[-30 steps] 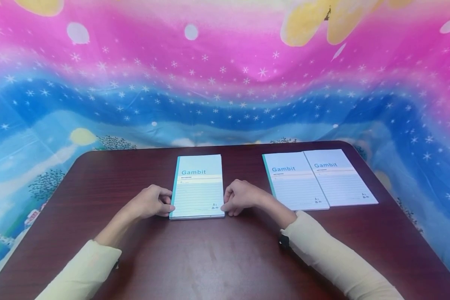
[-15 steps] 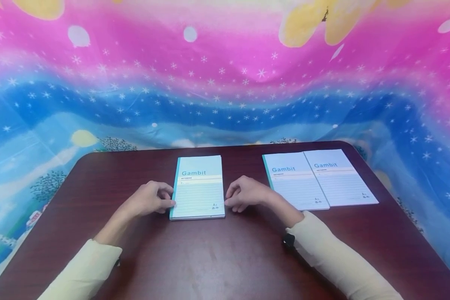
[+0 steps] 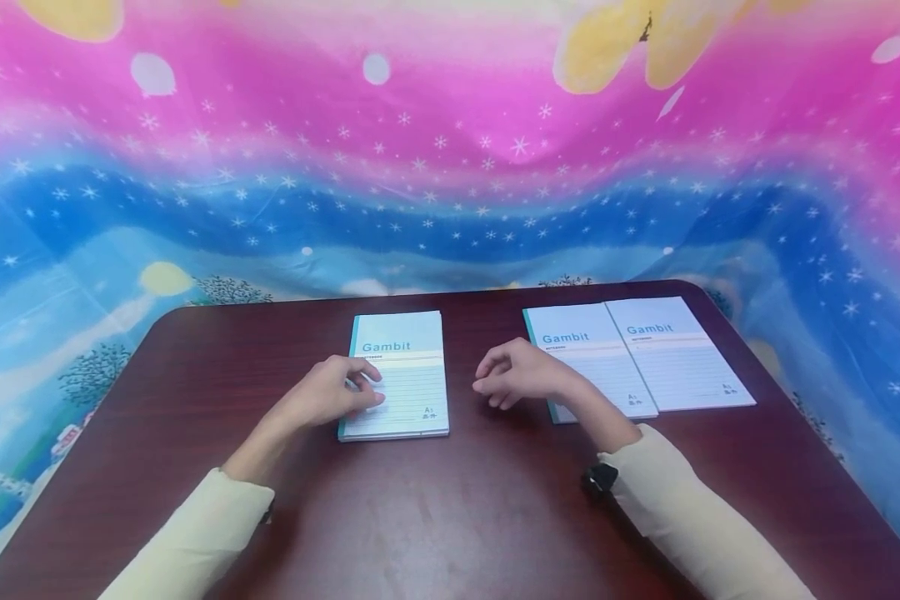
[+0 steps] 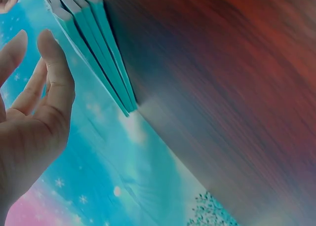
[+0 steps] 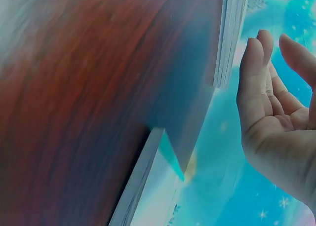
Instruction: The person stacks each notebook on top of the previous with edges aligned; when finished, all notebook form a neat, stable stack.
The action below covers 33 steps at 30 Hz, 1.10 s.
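Note:
A neat stack of Gambit notebooks (image 3: 408, 379) with teal spines lies at the middle of the table. Its layered spines (image 4: 98, 48) show in the left wrist view, its page edges (image 5: 230, 38) in the right wrist view. My left hand (image 3: 333, 392) hovers over the stack's lower left part, fingers loosely bent, with nothing in its grasp. To the right of the stack and apart from it, my right hand (image 3: 527, 372) is raised above the table, fingers relaxed and holding nothing. Its wrist partly covers a second notebook (image 3: 581, 375) farther right.
Another Gambit notebook (image 3: 682, 358) lies at the right, side by side with the second one, near the table's right edge. The dark reddish wooden table (image 3: 435, 517) has rounded far corners. A pink and blue patterned cloth (image 3: 450, 167) hangs behind it.
Both hands have come off the sides of the stack. The left hand has risen and moved right over the cover; the right hand has drawn away to the right. The notebooks have stayed in place.

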Tool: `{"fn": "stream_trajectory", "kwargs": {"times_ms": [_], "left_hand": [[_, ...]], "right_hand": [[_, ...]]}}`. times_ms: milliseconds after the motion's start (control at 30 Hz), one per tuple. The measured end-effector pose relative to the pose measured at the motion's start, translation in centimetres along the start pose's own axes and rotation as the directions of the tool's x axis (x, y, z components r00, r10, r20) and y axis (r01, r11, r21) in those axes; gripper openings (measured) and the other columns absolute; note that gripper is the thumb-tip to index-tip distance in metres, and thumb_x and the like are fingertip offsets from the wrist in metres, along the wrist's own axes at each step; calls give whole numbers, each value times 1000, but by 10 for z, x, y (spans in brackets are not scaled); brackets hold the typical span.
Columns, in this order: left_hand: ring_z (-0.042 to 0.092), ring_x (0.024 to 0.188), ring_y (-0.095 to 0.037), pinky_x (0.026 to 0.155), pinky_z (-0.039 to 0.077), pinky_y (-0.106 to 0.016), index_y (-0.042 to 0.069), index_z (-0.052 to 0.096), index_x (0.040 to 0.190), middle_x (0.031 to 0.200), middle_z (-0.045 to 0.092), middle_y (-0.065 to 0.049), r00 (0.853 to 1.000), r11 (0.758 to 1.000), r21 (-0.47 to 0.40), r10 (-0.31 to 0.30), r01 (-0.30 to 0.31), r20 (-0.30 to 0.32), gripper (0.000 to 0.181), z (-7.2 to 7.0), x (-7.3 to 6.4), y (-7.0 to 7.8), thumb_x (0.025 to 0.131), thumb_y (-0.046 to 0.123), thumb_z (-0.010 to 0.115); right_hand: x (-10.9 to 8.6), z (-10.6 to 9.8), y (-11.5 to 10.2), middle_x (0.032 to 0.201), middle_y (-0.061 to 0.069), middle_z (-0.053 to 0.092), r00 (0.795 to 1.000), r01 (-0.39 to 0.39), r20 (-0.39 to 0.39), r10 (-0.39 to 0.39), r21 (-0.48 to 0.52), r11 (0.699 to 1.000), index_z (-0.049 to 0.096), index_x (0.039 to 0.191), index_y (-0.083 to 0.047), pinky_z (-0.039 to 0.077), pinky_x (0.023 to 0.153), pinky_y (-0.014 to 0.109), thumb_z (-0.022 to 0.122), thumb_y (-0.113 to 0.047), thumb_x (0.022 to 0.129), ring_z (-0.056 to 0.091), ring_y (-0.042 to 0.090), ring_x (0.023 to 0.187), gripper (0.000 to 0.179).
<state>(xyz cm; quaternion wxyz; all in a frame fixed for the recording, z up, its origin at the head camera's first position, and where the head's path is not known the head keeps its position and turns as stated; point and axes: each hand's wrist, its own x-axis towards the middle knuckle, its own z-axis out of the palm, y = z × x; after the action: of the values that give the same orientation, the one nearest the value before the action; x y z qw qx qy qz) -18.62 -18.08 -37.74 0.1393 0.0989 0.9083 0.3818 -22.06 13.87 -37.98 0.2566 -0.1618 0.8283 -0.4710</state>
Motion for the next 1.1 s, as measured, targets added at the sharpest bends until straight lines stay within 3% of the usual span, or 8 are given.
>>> {"fn": "stream_trajectory", "kwargs": {"times_ms": [267,733,867,1100], "left_hand": [[64,74,-18,64,56,-32,3,70,112,91,67,-5,1000,1000,-4,12,-12,-3,30,10,7,16,89,19,79],[68,80,-21,72,60,-34,3,68,117,97,68,-6,995,997,-67,53,-48,80,32,28,23,44,91,19,77],[68,77,-19,70,58,-32,3,69,116,96,68,-4,992,995,-61,83,-77,98,31,37,28,52,91,19,77],[62,75,-15,67,53,-30,3,69,116,90,68,2,975,983,-2,183,-184,126,31,53,37,66,92,21,76]], "right_hand": [[-12,-15,8,97,16,73,998,-31,-53,30,-23,999,70,109,-4,62,71,39,75,-25,94,71,32,82,26],[-34,-45,19,103,22,70,995,-1,-99,0,-9,1000,68,115,2,61,76,44,72,-24,96,68,36,89,32],[-41,-51,23,104,23,70,994,5,-111,-6,-9,1000,67,115,4,62,75,44,72,-24,97,68,37,90,34],[-53,-61,34,102,19,71,987,-4,-164,1,-20,1000,68,115,4,62,74,42,72,-24,96,69,33,88,34]]}}
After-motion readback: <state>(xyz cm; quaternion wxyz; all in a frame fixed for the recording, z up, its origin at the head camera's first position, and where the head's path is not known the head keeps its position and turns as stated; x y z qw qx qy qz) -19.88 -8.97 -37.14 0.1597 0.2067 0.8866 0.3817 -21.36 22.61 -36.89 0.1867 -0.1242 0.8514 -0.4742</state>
